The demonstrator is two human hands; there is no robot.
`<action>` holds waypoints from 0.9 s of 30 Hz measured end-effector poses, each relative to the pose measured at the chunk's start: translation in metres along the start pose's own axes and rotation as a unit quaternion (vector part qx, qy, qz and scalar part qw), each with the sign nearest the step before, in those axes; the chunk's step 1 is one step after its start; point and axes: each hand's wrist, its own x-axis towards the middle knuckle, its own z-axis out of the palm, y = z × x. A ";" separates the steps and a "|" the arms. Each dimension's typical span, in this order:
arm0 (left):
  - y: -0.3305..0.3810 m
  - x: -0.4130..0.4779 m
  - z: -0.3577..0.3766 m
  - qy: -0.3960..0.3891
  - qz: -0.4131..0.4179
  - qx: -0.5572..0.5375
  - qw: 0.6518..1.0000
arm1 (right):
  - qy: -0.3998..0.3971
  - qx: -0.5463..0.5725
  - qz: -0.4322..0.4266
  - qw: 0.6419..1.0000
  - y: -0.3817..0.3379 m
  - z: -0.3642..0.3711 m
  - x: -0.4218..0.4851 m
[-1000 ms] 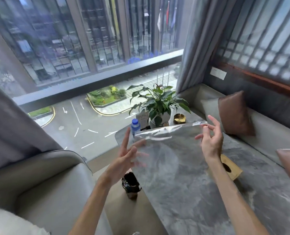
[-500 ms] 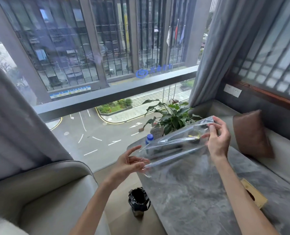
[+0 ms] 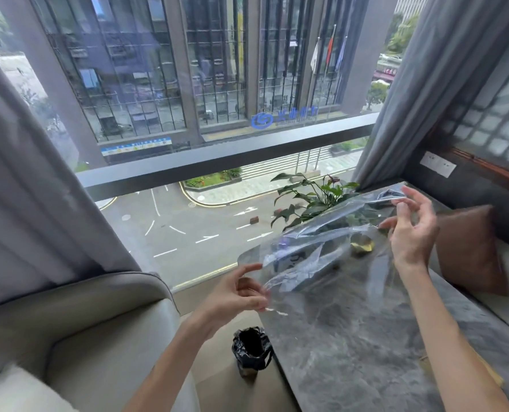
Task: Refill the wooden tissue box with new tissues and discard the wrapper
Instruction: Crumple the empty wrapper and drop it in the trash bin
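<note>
While both hands stretch the wrapper point(image 3: 321, 248), the bin point(image 3: 251, 350) gapes.

You face a tall window point(image 3: 205, 93) framed by grey curtains point(image 3: 24, 188), a marble table point(image 3: 366, 337) beside a pale armchair point(image 3: 78, 331).

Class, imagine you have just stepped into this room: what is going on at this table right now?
A person holds a clear plastic wrapper stretched in the air between both hands above a grey marble table. The left hand pinches its lower corner; the right hand grips the upper edge. The wrapper looks empty. A small bin lined with a black bag stands on the floor beside the table, probably where it goes next. A potted plant sits by the window.
</note>
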 end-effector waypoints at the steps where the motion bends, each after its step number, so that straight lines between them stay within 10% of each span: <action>1: 0.004 -0.003 -0.005 -0.016 -0.001 0.019 1.000 | -0.005 0.004 -0.001 1.000 -0.001 0.000 0.002; 6: 0.009 -0.003 -0.034 -0.175 -0.025 0.028 0.984 | -0.094 0.074 0.008 0.993 -0.014 0.007 0.001; 13: -0.004 0.078 0.035 -0.062 -0.036 -0.180 0.981 | -0.150 0.128 -0.035 0.980 -0.059 0.011 -0.001; 19: 0.021 0.109 0.056 -0.118 0.040 -0.218 0.968 | -0.139 0.111 -0.032 0.984 -0.068 -0.023 0.018; 27: 0.065 0.110 0.017 -0.047 0.162 -0.075 0.983 | -0.348 0.087 0.213 0.909 -0.029 -0.072 0.033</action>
